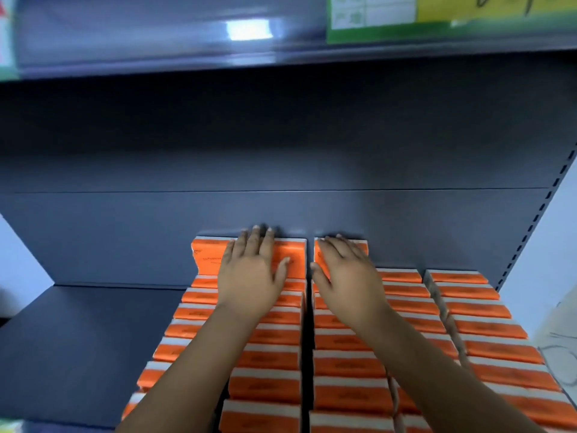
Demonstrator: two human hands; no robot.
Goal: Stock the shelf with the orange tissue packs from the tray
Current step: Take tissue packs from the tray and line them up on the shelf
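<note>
Several rows of orange tissue packs [346, 364] with white edges fill the middle and right of the dark grey shelf [78, 339]. At the back, two packs lie on top of the rows, against the back panel. My left hand [253, 276] rests flat on the left top pack [209, 254], fingers spread, fingertips touching the panel. On the right top pack [321, 254] lies my right hand [346, 282], fingers over its far edge. No tray is in view.
The shelf's left part is bare grey metal. The upper shelf's edge [218, 32] carries a green and yellow price label [437, 14]. A slotted upright [530, 226] bounds the right side, with pale plastic wrap [559, 332] beyond it.
</note>
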